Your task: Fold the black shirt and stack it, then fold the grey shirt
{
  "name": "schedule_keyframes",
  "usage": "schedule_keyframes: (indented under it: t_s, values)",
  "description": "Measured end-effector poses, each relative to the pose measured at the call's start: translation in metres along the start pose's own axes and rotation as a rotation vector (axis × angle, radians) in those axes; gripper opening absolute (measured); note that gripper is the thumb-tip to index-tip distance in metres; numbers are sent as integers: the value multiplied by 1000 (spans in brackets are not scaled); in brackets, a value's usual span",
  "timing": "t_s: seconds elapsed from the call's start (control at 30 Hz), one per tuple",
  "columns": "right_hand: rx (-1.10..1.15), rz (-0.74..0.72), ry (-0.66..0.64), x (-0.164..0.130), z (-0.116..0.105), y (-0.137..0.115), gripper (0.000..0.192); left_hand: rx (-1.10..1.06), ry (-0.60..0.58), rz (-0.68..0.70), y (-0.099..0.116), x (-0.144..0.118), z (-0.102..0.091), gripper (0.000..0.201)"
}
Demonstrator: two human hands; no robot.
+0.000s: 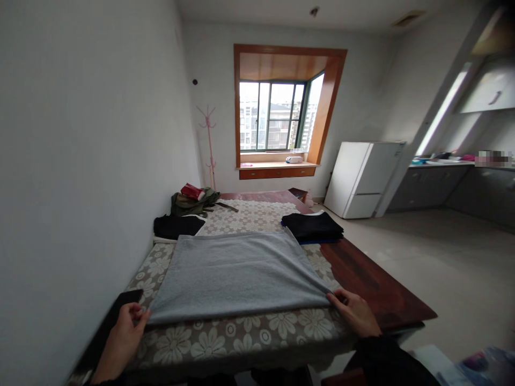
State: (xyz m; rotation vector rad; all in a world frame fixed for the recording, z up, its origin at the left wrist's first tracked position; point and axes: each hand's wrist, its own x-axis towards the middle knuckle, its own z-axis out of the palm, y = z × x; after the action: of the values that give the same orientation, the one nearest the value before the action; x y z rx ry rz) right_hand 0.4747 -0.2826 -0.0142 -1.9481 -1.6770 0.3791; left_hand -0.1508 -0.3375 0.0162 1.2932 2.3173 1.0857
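A grey piece of cloth [241,273], perhaps a garment, lies spread over the flowered tablecloth [209,343] on the table. My left hand [127,329] pinches its near left corner between thumb and fingers. At the near right corner, my right hand [354,311] grips the cloth, and creases run from there toward the far right corner. The near edge is stretched nearly straight between both hands. Just beyond the cloth sit a folded black stack [313,226] on the right and a folded black cloth [177,227] on the left.
A green bag [189,202] with a red item [192,191] on it rests at the table's far left. Bare reddish wood [374,279] shows along the right edge. A wall stands close on the left. Farther back are a pink coat stand [209,139] and a white fridge [358,177].
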Motion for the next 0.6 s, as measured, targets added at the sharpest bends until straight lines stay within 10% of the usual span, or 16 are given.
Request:
schedule_keyframes:
  t_s: [0.27, 0.6]
  values:
    - [-202, -38, 39, -6, 5, -13, 37, -108, -141, -169, 24, -15, 1, 49]
    - [-216, -79, 10, -4, -5, -12, 29, 214, -35, 49, 12, -4, -2, 30]
